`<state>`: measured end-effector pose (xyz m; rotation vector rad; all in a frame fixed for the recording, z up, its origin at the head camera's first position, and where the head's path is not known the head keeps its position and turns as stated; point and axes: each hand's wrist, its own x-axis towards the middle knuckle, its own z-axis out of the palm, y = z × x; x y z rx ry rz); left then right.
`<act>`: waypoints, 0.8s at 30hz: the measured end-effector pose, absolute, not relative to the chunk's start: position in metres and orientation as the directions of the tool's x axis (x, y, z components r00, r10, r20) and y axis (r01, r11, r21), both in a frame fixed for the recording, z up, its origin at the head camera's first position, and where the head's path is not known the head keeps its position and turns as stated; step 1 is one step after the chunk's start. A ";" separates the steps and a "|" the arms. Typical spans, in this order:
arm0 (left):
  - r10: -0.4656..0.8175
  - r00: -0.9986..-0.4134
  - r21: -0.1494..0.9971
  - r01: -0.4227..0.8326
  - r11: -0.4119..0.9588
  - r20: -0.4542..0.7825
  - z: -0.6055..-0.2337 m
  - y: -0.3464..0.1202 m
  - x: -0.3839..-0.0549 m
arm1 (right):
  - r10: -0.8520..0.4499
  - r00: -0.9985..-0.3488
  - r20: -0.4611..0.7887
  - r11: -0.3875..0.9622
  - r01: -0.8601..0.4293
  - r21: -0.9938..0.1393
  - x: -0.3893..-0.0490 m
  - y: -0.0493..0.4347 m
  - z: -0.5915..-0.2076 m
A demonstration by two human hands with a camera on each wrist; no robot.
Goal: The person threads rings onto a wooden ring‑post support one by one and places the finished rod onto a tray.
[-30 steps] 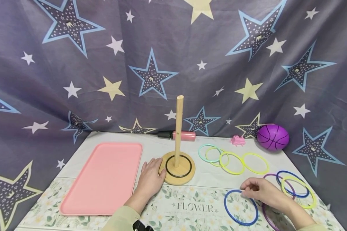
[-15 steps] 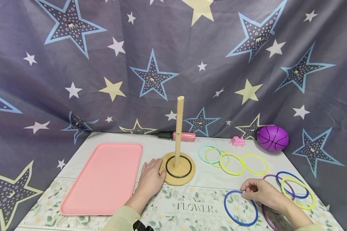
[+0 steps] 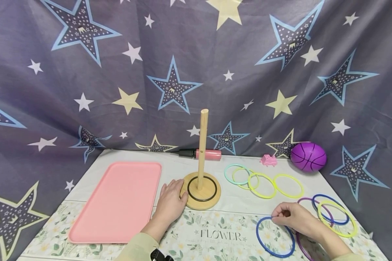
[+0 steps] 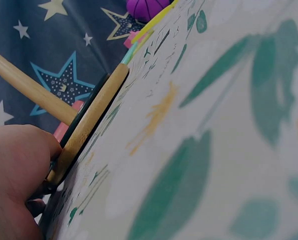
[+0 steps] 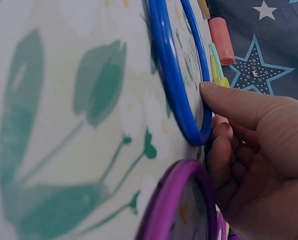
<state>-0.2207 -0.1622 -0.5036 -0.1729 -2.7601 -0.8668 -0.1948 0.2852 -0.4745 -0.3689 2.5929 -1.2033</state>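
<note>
My left hand (image 3: 170, 199) rests against the left edge of the round base of a wooden ring-toss stand (image 3: 201, 148), fingers laid along the rim and thumb touching it. A black ring (image 3: 212, 195) lies flat on that base around the upright peg. In the left wrist view the thumb meets the rim of the wooden base (image 4: 96, 117). My right hand (image 3: 292, 217) pinches a blue ring (image 3: 258, 235) at its far edge, between thumb and fingers; the right wrist view shows the thumb tip on this blue ring (image 5: 171, 75). A purple ring (image 5: 171, 205) lies close beside it, partly under the hand.
A pink tray (image 3: 117, 203) lies left of the stand. Yellow rings (image 3: 289, 174) and a turquoise ring (image 3: 227, 175) lie right of it. Another blue ring (image 3: 341, 222) overlaps others at far right. A pink pump (image 3: 212, 154), pink toy (image 3: 268, 160) and purple ball (image 3: 308, 157) sit behind.
The blue ring in my right hand has shifted slightly right and toward the near edge over the last half second. The left hand and stand keep their place.
</note>
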 end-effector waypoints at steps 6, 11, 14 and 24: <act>0.040 -0.963 0.549 0.187 0.814 0.268 -0.503 -0.162 -0.220 | -0.322 -0.938 -0.131 0.637 -0.112 -0.763 -0.195 0.284 -0.473; 0.039 -0.962 0.547 0.186 0.816 0.269 -0.503 -0.162 -0.220 | -0.329 -0.933 -0.143 0.634 -0.106 -0.766 -0.195 0.284 -0.472; 0.038 -0.963 0.548 0.183 0.816 0.266 -0.503 -0.162 -0.220 | -0.334 -0.930 -0.154 0.626 -0.096 -0.774 -0.196 0.285 -0.471; 0.037 -0.964 0.555 0.182 0.812 0.262 -0.504 -0.162 -0.220 | -0.332 -0.937 -0.109 0.611 -0.125 -0.782 -0.200 0.283 -0.462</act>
